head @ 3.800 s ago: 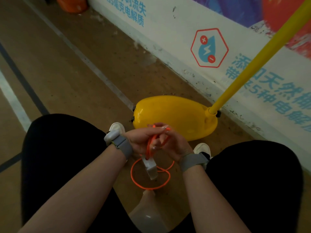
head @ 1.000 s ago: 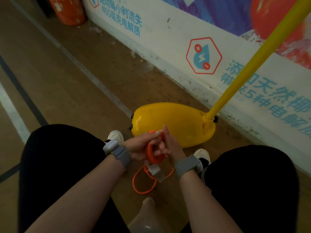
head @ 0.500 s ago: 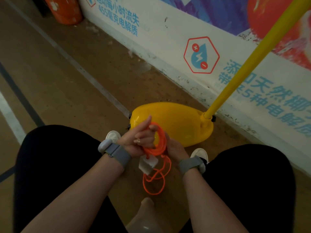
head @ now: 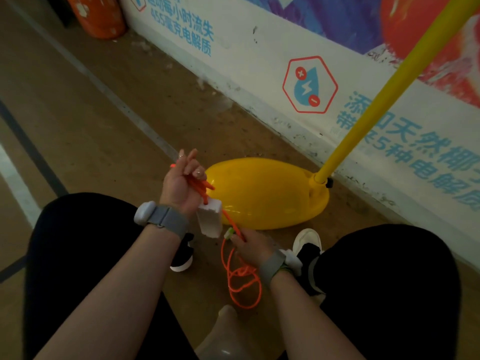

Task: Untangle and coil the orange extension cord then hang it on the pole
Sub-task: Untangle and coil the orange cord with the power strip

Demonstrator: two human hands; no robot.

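Observation:
My left hand (head: 181,185) is raised in front of the yellow base and grips a bundle of coiled orange cord (head: 200,189). A white socket block (head: 210,221) hangs from that bundle just under the hand. Lower and to the right, my right hand (head: 249,246) pinches a single strand of the cord beside a small pale plug end (head: 229,233). Loose orange loops (head: 244,284) dangle below the right hand down to the floor. The yellow pole (head: 384,94) rises at a slant from its yellow base (head: 267,193) toward the upper right.
I squat with black-clad knees at both sides and white shoes (head: 306,242) below. A white wall with blue lettering (head: 259,55) runs behind the base. An orange barrel (head: 96,16) stands at the far left corner. Painted lines cross the brown floor (head: 78,113).
My hands have separated: the left rose with the coiled bundle and socket block, the right dropped down along a strand. The loose loops now hang lower and further right.

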